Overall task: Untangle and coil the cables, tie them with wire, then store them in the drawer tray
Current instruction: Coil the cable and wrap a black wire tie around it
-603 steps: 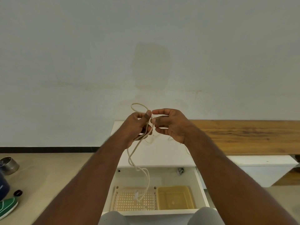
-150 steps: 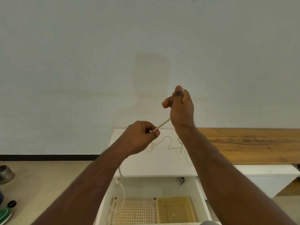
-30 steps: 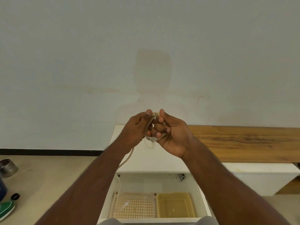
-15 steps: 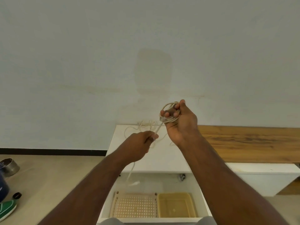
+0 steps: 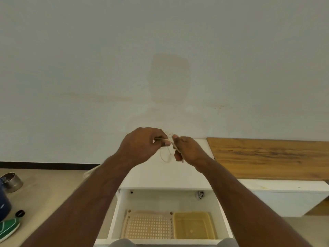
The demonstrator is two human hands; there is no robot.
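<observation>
A thin cream cable (image 5: 165,155) runs between both my hands, held up above a white cabinet top (image 5: 156,177). My left hand (image 5: 142,145) pinches a strand of it between thumb and fingers. My right hand (image 5: 187,148) is closed on the cable close beside the left, and small loops hang below the fingers. Another stretch of the cable (image 5: 89,172) shows under my left forearm. Below, the white drawer (image 5: 122,204) stands pulled out, holding a perforated beige tray (image 5: 147,227) on the left and a yellow tray (image 5: 194,226) on the right.
A wooden top (image 5: 270,157) lies to the right of the white cabinet top. On the floor at the left are a metal bowl (image 5: 12,180), a dark blue container (image 5: 3,204), a black cap (image 5: 20,213) and a green shoe (image 5: 8,229). A plain wall stands behind.
My right hand came down from its raised spot and my left hand rose, so both now meet at the cable. The dangling tail over the drawer is gone from view.
</observation>
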